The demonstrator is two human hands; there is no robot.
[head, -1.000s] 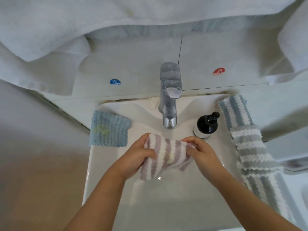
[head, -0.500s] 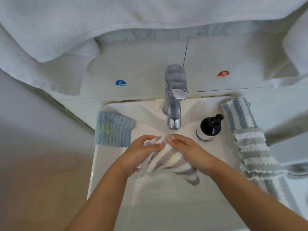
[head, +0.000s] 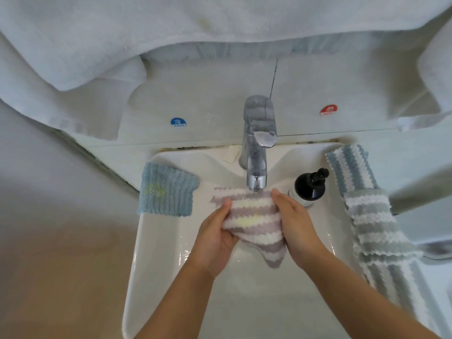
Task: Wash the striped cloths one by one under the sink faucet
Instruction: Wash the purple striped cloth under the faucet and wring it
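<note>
A purple-and-white striped cloth (head: 254,218) with a yellowish stain is spread just below the chrome faucet (head: 256,152) spout, over the white sink (head: 156,253). My left hand (head: 215,238) grips its left edge, and my right hand (head: 296,228) holds its right edge. A corner of the cloth hangs down toward the basin. A blue-and-white striped cloth (head: 349,165) and a grey-and-white striped cloth (head: 376,228) lie along the sink's right rim. A plain blue ribbed cloth (head: 166,189) with a yellow mark lies on the left rim.
A black pump bottle (head: 310,187) stands right of the faucet, close to my right hand. White towels (head: 97,40) hang above the sink. Cold (head: 178,122) and hot (head: 328,110) stickers mark the back wall. Water drops lie in the basin.
Both hands bunched the purple striped cloth together, then spread it flat again and lifted it closer under the faucet spout.
</note>
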